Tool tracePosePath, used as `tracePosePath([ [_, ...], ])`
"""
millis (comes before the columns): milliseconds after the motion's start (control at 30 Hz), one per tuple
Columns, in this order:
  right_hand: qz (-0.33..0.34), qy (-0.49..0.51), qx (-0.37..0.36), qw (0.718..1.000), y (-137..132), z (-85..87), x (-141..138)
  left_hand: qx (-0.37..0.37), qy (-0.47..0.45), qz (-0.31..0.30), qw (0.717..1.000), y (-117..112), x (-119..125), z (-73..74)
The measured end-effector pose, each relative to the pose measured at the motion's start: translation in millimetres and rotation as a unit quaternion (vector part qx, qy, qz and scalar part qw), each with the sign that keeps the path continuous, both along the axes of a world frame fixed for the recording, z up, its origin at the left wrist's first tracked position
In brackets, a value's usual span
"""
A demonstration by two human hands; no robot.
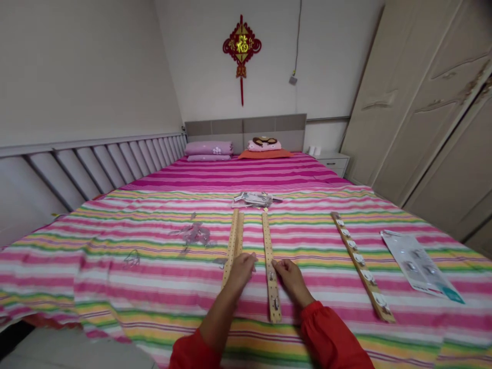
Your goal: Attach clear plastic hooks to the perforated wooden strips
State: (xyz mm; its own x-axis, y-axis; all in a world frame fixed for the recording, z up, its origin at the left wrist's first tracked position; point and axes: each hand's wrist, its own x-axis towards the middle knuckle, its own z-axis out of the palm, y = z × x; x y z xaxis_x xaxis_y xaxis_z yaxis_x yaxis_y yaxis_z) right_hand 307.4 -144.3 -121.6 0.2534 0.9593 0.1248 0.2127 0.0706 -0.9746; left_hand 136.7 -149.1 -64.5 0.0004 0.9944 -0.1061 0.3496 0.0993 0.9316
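Observation:
In front of me a perforated wooden strip (268,246) lies lengthwise on the striped sheet, with small metal pieces (275,303) on its near half. My right hand (290,277) is at its right edge, fingers pinched together just above those pieces; whatever they grip is too small to make out. To the left of the strip, my left hand (241,270) is closed, thumb and fingers together, and its contents cannot be told. It partly covers two more wooden strips (234,233) lying side by side.
Another strip (351,246) bearing several white round pieces lies at the right. Beyond it is a clear blister package (421,261). Crumpled clear plastic (196,234) lies left, and more packets (255,199) lie farther up the bed. Slatted railing (111,159) runs along the left side.

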Motion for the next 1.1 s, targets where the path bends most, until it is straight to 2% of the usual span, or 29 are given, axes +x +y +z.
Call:
tracePosePath([
  [67, 0.011, 0.011, 0.006, 1.000, -1.0, -0.4, 0.6, 0.097, -0.049, 0.068, 0.992, -9.1, -29.0, 3.1],
  [133, 0.015, 0.022, 0.009, 1.000, -1.7, -1.3, 0.9, 0.157, -0.028, 0.147, 0.976, -14.1, -60.0, 0.1],
  [200, 0.015, 0.029, 0.014, 0.999, -2.1, -2.1, 0.9, 0.179, 0.028, 0.204, 0.962, -15.3, -86.7, -9.4],
  [333, 0.021, 0.079, 0.011, 0.997, -4.1, -1.1, 1.2, 0.207, 0.115, 0.184, 0.954, -10.9, -113.5, -32.6],
  [400, 0.028, 0.114, -0.005, 0.993, -6.4, 1.0, 1.6, 0.211, 0.128, 0.163, 0.955, -7.1, -115.5, -38.0],
  [467, 0.037, 0.147, -0.026, 0.988, -9.4, 4.1, 2.5, 0.211, 0.134, 0.149, 0.957, -3.8, -114.6, -37.5],
  [633, 0.049, 0.208, -0.055, 0.975, -16.5, 13.2, 6.6, 0.182, 0.076, 0.155, 0.968, -4.7, -111.2, -20.6],
  [800, 0.043, 0.214, -0.053, 0.975, -22.3, 23.6, 4.7, 0.085, -0.094, 0.138, 0.982, -20.6, -105.2, 5.4],
  [900, 0.050, 0.207, -0.036, 0.976, -26.8, 36.0, -1.8, 0.036, -0.153, 0.108, 0.982, -31.7, -97.0, 25.3],
  [1000, 0.092, 0.183, -0.018, 0.979, -33.2, 55.7, -9.4, 0.023, -0.134, 0.037, 0.990, -40.2, -85.2, 45.3],
  [1100, 0.135, 0.116, 0.042, 0.983, -41.5, 78.7, -15.0, 0.054, -0.046, -0.050, 0.996, -45.5, -71.6, 60.2],
])
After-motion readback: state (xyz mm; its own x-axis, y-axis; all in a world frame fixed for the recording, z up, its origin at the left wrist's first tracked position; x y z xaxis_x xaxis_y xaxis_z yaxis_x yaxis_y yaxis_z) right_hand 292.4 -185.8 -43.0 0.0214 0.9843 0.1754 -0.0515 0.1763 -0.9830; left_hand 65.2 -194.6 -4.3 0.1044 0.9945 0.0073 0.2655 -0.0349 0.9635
